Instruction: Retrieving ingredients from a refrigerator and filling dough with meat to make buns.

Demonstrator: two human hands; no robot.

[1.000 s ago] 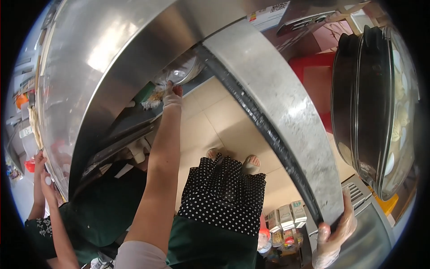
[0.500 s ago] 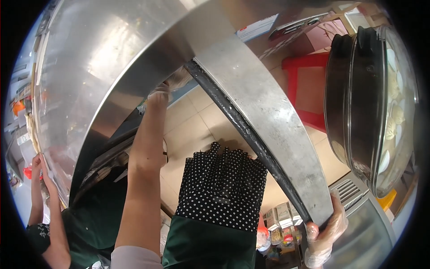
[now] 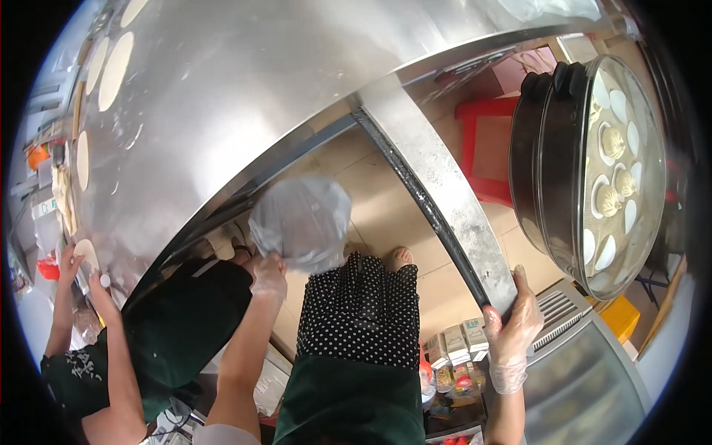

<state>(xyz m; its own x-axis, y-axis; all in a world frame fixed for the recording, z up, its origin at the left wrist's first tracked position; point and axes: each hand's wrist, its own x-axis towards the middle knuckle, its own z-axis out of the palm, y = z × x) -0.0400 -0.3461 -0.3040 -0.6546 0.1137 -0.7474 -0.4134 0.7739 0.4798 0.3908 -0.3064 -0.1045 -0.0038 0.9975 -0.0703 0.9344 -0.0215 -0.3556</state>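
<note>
My left hand [image 3: 268, 278], in a clear plastic glove, is closed on the edge of a round bowl-shaped thing wrapped in clear plastic [image 3: 300, 222]. It hangs over the floor just outside the space under the steel counter. What lies inside the plastic is blurred. My right hand [image 3: 513, 326], also gloved, grips the free end of an open steel door [image 3: 437, 170] with a black seal along its inner edge. Thumb and fingers sit on either side of the door's end.
The steel counter [image 3: 245, 96] curves across the top, with flat dough rounds [image 3: 116, 72] at its far left. A co-worker's hands [image 3: 80, 271] hold another round. At right stand a black steamer [image 3: 549, 163] with buns under a clear lid, a red stool [image 3: 475, 156] and a glass-topped freezer [image 3: 586, 378].
My left hand has come out from under the counter, bringing the plastic-wrapped bowl-shaped thing. My right hand still grips the door's end. The view has shifted, showing more of the counter top.
</note>
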